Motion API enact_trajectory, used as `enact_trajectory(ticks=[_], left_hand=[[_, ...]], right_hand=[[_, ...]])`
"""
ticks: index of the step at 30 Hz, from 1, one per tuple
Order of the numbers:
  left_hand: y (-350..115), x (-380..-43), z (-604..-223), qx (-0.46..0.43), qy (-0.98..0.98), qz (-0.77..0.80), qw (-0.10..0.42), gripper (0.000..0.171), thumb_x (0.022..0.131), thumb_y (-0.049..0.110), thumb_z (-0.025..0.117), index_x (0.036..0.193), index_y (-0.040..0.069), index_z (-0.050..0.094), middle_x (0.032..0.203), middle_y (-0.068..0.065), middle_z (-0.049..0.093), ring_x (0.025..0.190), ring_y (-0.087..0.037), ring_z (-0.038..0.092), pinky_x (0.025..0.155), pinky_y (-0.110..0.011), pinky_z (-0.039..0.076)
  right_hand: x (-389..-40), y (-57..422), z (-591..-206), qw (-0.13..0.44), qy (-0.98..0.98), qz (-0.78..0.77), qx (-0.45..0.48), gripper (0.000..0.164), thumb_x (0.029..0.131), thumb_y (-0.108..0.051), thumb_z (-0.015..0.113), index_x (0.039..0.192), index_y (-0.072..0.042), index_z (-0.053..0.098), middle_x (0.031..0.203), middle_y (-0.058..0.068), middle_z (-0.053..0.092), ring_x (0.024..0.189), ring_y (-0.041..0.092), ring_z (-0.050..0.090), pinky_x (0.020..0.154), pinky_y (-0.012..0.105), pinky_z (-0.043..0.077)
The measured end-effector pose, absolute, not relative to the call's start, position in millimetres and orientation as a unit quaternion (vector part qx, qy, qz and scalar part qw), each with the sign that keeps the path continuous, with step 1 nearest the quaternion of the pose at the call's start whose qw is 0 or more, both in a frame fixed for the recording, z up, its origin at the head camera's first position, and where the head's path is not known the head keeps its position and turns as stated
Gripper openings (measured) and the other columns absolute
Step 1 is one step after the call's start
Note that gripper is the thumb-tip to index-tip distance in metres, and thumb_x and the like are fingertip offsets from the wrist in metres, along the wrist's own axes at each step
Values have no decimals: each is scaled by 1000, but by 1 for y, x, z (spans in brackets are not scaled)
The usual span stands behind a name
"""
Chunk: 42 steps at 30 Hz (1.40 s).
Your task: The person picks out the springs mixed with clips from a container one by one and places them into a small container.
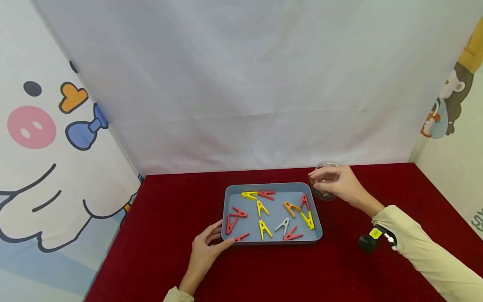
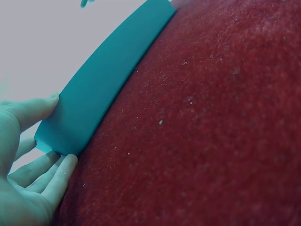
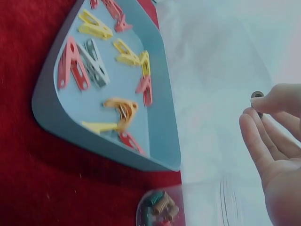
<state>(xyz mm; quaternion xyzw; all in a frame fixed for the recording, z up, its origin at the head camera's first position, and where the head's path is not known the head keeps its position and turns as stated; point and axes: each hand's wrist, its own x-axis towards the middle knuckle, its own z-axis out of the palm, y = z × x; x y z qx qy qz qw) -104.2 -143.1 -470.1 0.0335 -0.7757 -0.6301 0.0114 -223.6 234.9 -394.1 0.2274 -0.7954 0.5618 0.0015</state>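
A blue-grey tray (image 1: 271, 242) holds several plastic clips in red, yellow, orange and grey, among them an orange clip (image 3: 123, 110) and a grey clip (image 3: 95, 63). My left hand (image 1: 205, 249) grips the tray's near left corner, thumb on the near side and fingers around the left side. Beyond the tray's right end, my right hand (image 1: 337, 182) pinches a small brown coil spring (image 3: 257, 101) between thumb and fingertips, raised off the table. Just by that hand stands a clear jar (image 1: 327, 164), partly hidden by it in the head view; coloured springs (image 3: 162, 205) lie at its bottom.
A dark red cloth (image 1: 170, 209) covers the table. White fabric (image 1: 241, 84) hangs along the back edge. Printed cartoon panels stand at the left (image 1: 34, 176) and right (image 1: 449, 163).
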Motion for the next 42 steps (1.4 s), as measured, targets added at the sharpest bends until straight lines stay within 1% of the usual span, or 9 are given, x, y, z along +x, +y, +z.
enact_trajectory(ticks=[2,6,10,15,21,29,36,39,42], left_hand=[[-143,-104,-470,34,-776,-629,7,62,74,14,82,130,9,58,124,-12,59,107,-29,58,78,-24,50],[-144,-105,-473,27,-774,-632,0,62,75,13,82,131,9,57,123,-14,59,107,-30,57,76,-24,50],[-146,-110,-487,22,-773,-634,-1,63,74,16,83,132,12,57,120,-14,60,106,-27,58,76,-24,50],[-147,-114,-500,26,-784,-621,4,63,73,22,84,130,20,58,119,-8,61,104,-22,59,76,-24,50],[-147,-112,-499,24,-789,-614,6,63,73,25,84,130,21,58,117,-8,62,103,-21,60,76,-24,50],[-148,-110,-499,19,-807,-590,5,63,74,30,83,130,20,58,118,-7,62,102,-19,61,76,-23,50],[-152,-111,-496,10,-811,-585,-3,62,73,27,83,130,18,58,113,-8,64,99,-20,62,73,-24,51],[-154,-112,-494,-3,-816,-578,-6,63,74,28,82,130,16,58,113,-9,64,98,-21,63,73,-26,52],[-157,-113,-492,-18,-825,-565,-8,62,75,28,81,130,14,57,113,-10,65,98,-22,63,75,-28,52]], right_hand=[[-225,240,-394,6,-803,554,220,23,83,-1,71,103,7,68,111,20,64,88,15,66,73,25,53],[-227,249,-392,11,-820,536,198,25,84,-4,71,106,7,68,112,21,64,87,11,66,72,24,53],[-230,257,-390,17,-839,514,175,26,85,-7,71,108,5,67,111,22,64,86,8,65,71,23,53],[-233,264,-391,29,-865,479,144,25,85,-7,69,108,4,67,104,23,66,83,7,64,67,20,52],[-239,269,-396,61,-892,435,111,20,84,-2,68,102,5,69,92,22,68,75,3,62,61,19,50],[-240,271,-403,108,-909,386,112,15,80,1,70,95,4,70,81,17,69,71,20,64,54,20,48],[-233,271,-399,139,-910,377,106,17,81,2,69,98,4,69,84,19,68,74,29,65,55,17,48],[-230,272,-397,145,-907,381,107,16,82,0,70,98,3,70,85,19,68,73,25,64,55,18,48],[-226,273,-397,155,-903,383,114,16,82,-2,71,98,2,70,86,18,68,70,15,62,56,17,48]])
